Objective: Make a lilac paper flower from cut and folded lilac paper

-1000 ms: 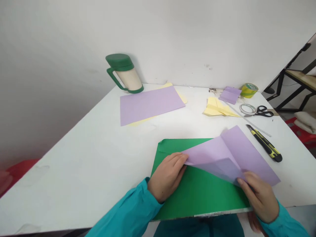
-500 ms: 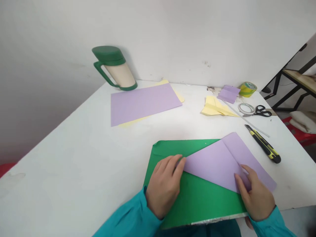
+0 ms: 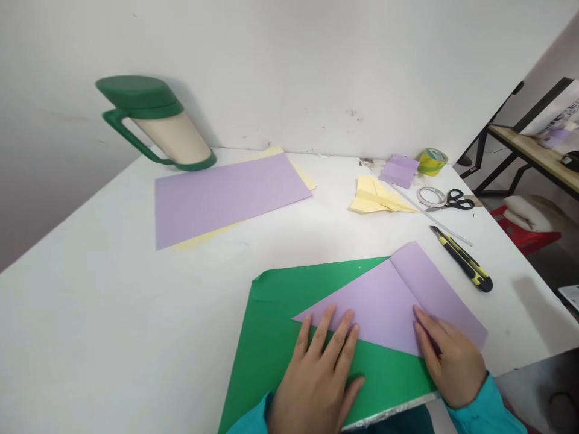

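Note:
A folded purple sheet of paper [image 3: 384,295] lies on a green board [image 3: 271,301], its left end a sharp point and a creased strip along its right side. My left hand [image 3: 319,374] rests flat near the pointed end, fingers spread over the lower edge. At the right part of the sheet, my right hand [image 3: 450,355] has thumb and index finger closed on the paper near the crease; its other fingers are curled and partly hidden.
A purple sheet [image 3: 226,196] over yellow paper lies at back left, beside a green-and-cream jug [image 3: 172,135]. Further right are a yellow paper plane [image 3: 377,198], purple piece [image 3: 400,170], tape roll [image 3: 433,161], white tape ring [image 3: 431,197], scissors [image 3: 459,200] and box cutter [image 3: 464,260].
My left hand has moved from pinching at the sheet's pointed tip to lying flat with spread fingers on its lower edge. My right hand stays at the crease. The view has shifted right.

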Tool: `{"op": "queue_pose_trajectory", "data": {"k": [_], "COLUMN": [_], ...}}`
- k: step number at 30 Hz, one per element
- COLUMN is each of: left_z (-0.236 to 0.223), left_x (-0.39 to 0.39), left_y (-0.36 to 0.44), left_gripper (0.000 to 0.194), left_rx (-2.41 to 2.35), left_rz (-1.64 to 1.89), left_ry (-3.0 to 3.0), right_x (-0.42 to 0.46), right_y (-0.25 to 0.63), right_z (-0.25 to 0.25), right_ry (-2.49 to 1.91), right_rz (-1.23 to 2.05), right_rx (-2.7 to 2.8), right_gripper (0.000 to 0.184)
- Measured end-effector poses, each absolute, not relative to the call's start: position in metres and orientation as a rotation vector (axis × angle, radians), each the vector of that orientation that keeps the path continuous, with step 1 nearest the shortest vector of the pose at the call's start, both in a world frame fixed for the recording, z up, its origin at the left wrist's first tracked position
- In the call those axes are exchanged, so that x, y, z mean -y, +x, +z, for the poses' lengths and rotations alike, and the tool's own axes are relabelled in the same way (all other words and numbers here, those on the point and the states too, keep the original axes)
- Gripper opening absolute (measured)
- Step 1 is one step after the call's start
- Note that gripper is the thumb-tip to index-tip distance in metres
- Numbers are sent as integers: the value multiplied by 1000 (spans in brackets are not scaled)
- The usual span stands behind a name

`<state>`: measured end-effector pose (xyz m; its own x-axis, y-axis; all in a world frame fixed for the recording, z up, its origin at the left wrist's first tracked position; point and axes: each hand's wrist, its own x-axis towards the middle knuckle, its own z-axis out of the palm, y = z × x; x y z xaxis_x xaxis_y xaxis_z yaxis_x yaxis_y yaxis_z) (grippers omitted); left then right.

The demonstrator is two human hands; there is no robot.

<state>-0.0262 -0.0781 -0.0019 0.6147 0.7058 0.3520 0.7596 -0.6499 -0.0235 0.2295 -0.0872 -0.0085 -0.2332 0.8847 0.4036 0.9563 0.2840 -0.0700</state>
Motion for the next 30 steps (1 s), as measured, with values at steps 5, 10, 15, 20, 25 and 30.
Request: {"op": "queue_pose_trajectory", "data": {"k": [5, 10, 15, 20, 25, 30], "left_z": [-2, 5, 10, 10, 5, -15], "left_x": [80, 83, 84, 80, 75, 68], "left_y": [-25, -22, -24, -30, -37, -47], "left_gripper": [52, 53, 54, 53, 54, 51], "left_rx": [1263, 1383, 1496, 1428, 1208, 1013], "left_rz": [-451, -328, -252, -271, -302, -416], "left_ry": [-2672, -2778, -2883, -2878, -2734, -2669], "right_x": [89, 89, 86, 87, 92, 97], "right_y": [233, 230, 216, 194, 184, 181], "right_z": [-12, -7, -4, -13, -24, -13], "right_ry": [-1661, -1774, -1683, -1616, -1771, -1909], "right_rz": [-339, -550, -781, -488, -337, -24], "right_rx": [2222, 2242, 2197, 2286, 2294, 2304], "right_gripper": [35, 34, 31, 48, 56, 69]}}
